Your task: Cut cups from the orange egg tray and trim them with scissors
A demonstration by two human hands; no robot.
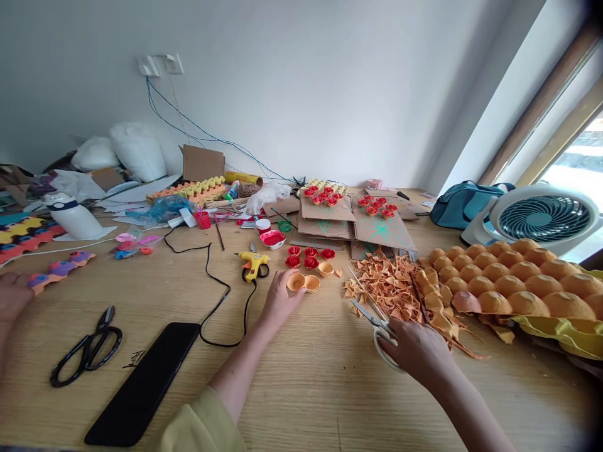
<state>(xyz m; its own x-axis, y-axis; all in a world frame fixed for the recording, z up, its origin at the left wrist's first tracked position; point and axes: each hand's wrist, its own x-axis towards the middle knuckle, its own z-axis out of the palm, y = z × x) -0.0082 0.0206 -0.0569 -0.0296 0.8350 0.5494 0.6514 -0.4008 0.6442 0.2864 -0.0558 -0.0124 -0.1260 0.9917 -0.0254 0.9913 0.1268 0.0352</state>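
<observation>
My left hand (279, 302) reaches forward over the wooden table (320, 383), fingers stretched out, its tips against a small orange egg-carton cup (296, 281). A second orange cup (311, 283) lies right beside it. My right hand (417, 351) grips the white-handled scissors (374, 320), blades pointing up-left at a heap of orange carton scraps (393, 285). Behind the cups lie red paper roses (309, 257) and a third orange cup (325, 269). A yellow glue gun (253, 263) sits just left of my left hand.
An orange egg tray (513, 282) on a yellow one fills the right side, with a fan (541, 218) behind. Black scissors (87, 348), a phone (144, 383) and a black cable (221, 301) lie front left. Another person's hand (10, 296) shows at the left edge. Cardboard with roses (358, 220) stands at the back.
</observation>
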